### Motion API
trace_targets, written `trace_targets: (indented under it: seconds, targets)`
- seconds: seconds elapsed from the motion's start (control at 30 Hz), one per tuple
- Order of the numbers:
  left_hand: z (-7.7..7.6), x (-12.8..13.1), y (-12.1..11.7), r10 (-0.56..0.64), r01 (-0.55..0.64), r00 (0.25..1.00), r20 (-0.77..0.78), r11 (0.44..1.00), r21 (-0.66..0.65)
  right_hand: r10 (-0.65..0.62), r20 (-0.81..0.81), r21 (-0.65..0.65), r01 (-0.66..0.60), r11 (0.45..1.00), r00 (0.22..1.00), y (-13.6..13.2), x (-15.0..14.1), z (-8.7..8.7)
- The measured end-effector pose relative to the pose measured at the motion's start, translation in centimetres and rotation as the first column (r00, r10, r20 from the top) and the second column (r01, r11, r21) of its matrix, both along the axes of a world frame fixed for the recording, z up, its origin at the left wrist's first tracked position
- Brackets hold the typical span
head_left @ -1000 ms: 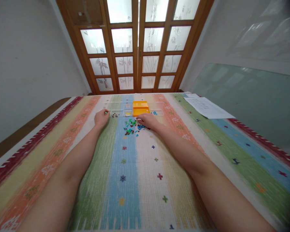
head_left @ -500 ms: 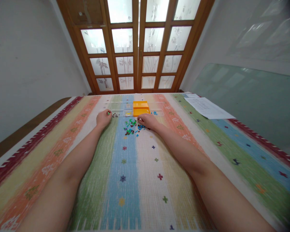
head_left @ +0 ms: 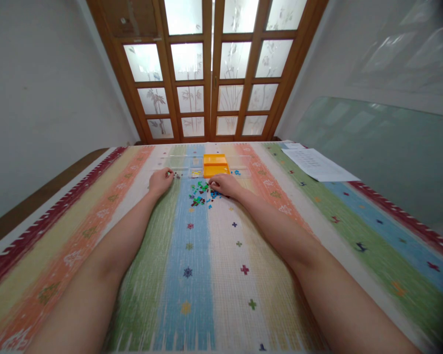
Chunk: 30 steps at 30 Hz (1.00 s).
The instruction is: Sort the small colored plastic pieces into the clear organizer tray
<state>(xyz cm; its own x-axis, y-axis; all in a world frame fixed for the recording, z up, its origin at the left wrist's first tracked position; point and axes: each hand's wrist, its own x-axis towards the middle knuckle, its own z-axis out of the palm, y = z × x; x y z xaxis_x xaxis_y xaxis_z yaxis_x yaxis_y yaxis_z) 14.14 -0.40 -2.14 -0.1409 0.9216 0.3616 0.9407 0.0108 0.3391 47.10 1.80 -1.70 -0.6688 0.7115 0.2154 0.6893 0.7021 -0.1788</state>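
My left hand (head_left: 161, 182) and right hand (head_left: 225, 186) curl, grip unclear; near the small pieces (head_left: 197, 200), fingertips should move gently.

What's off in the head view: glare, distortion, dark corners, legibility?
Head view: door panes nearly blown out; pale reflections on the glass panel; wide-angle stretch of the forearms; right-hand corners dark; print on the paper too small to read.

Center: left hand (head_left: 161, 182) by dark pieces (head_left: 177, 175); right hand (head_left: 224, 185) at mixed pieces (head_left: 198, 195) | above: orange box (head_left: 216, 166) | right: paper sheet (head_left: 319, 165) on surface (head_left: 229, 275)
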Motion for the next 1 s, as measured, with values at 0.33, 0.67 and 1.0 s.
trace_targets:
  seconds: [0.33, 0.67, 1.0]
  targets:
    - [0.1, 0.3, -0.2, -0.026, 0.026, 1.0, -0.007, 0.999, -0.024, -0.11, -0.063, -0.019, 0.109, 0.994, 0.992, 0.4, 0.2, -0.1]
    - [0.0, 1.3, -0.4, -0.139, 0.138, 0.99, -0.012, 0.99, -0.04, -0.442, -0.274, 0.056, 0.472, 0.88, 0.854, 1.5, 1.6, -0.3]
    - [0.6, 4.2, -1.6, -0.501, 0.489, 0.864, -0.061, 0.861, -0.144, -0.533, -0.27, -0.01, 0.551, 0.834, 0.802, 2.3, 2.5, -0.7]
